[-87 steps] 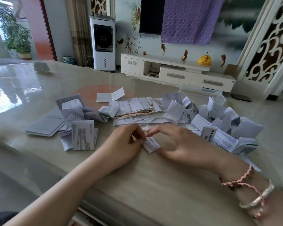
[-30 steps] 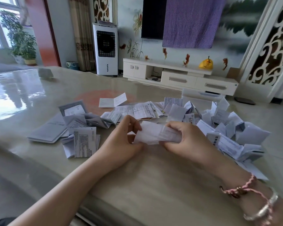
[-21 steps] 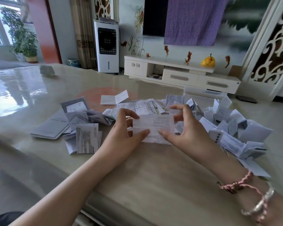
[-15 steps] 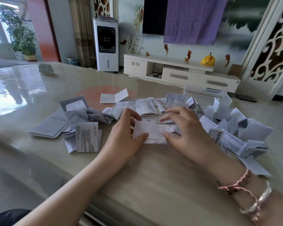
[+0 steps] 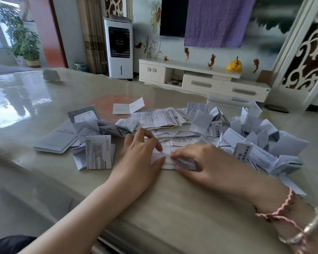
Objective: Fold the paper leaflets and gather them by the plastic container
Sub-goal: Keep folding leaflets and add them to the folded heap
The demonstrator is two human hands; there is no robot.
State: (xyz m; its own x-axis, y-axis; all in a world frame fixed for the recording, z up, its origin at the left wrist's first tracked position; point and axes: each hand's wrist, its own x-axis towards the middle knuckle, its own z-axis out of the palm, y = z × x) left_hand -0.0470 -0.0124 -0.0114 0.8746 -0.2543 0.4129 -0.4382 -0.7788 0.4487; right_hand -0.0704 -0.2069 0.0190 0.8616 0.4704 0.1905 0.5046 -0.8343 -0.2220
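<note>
On the near part of the table [image 5: 173, 208], between my 2 hands, lies the leaflet [image 5: 168, 159] I am folding. My left hand [image 5: 138, 153] pinches its left end between thumb and forefinger, and my right hand [image 5: 196, 160] curls over its right end, fingertips pressing it down. I judge this fold about half made. To the right, a heap of folded leaflets [image 5: 255, 136] sits just in front of the clear plastic container [image 5: 228, 100], so a good share looks gathered. Unfolded sheets [image 5: 154, 118] lie flat at the far centre, and on the left a loose group [image 5: 97, 151] lies well apart from the container, not yet moved over.
</note>
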